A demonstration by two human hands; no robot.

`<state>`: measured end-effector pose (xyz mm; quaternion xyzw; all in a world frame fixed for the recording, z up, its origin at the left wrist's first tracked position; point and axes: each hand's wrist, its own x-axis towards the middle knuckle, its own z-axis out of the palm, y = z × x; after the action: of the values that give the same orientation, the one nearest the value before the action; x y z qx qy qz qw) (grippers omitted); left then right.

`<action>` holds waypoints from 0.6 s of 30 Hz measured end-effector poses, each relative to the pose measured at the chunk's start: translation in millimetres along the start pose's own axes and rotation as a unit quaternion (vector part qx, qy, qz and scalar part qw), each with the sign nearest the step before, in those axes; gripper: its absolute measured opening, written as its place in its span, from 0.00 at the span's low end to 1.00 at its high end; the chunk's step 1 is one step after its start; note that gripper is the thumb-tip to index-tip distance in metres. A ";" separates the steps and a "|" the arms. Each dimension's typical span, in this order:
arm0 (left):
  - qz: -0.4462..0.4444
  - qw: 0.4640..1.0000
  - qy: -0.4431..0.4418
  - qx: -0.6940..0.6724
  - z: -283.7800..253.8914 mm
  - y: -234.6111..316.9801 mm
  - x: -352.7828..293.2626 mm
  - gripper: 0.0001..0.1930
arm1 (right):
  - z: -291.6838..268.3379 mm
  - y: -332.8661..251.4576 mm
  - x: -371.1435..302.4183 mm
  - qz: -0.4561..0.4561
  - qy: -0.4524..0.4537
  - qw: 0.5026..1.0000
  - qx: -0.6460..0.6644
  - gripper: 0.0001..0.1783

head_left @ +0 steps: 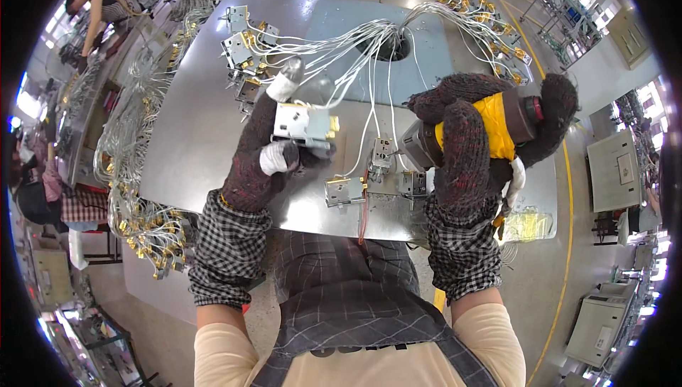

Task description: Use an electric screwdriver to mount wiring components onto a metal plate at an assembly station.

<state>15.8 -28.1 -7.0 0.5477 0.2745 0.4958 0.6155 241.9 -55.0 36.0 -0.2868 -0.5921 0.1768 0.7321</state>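
Note:
My left hand, in a dark knitted glove with white tape on the fingers, is closed on a silver metal switch box with a brass-coloured terminal and white wires. In my right hand, also gloved, is a dark electric screwdriver, wrapped in yellow tape and with a red part at its far end. Its nose points left, toward the middle of the table, apart from the box in my left hand. Between my hands, several similar boxes lie near the table's front edge.
White wires fan out from a round hole in the metal table. Metal boxes cluster at left; brass-coloured parts lie at right. Wire bundles hang off the left side. A clear yellowish pad lies at front right.

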 end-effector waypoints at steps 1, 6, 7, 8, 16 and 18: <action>0.025 1.000 -0.001 0.014 2.1 0.2 0.6 0.57 | 1.9 0.9 0.7 -0.009 0.015 1.000 0.009 0.37; 0.207 0.930 -0.101 0.285 18.8 -18.8 9.1 0.36 | -4.5 3.1 13.1 0.031 0.078 0.996 0.030 0.40; 0.188 0.885 -0.099 0.415 36.0 -22.4 13.4 0.33 | 1.1 -7.0 21.4 -0.007 0.108 0.994 -0.030 0.39; 0.172 0.821 -0.098 0.536 48.6 -22.6 20.3 0.30 | -3.4 -5.6 23.5 -0.007 0.108 0.994 -0.030 0.39; 0.135 0.882 -0.091 0.442 22.9 -17.6 26.6 0.32 | -11.7 3.2 20.4 -0.076 0.116 0.989 0.053 0.40; 0.155 0.848 -0.057 0.504 44.3 -13.7 22.6 0.35 | -7.9 -3.5 18.5 0.023 0.184 0.969 0.164 0.42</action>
<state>67.2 -24.1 -4.2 0.8455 0.3623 0.3461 0.1846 253.7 -48.2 51.3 -0.2042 -0.4034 0.2329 0.8610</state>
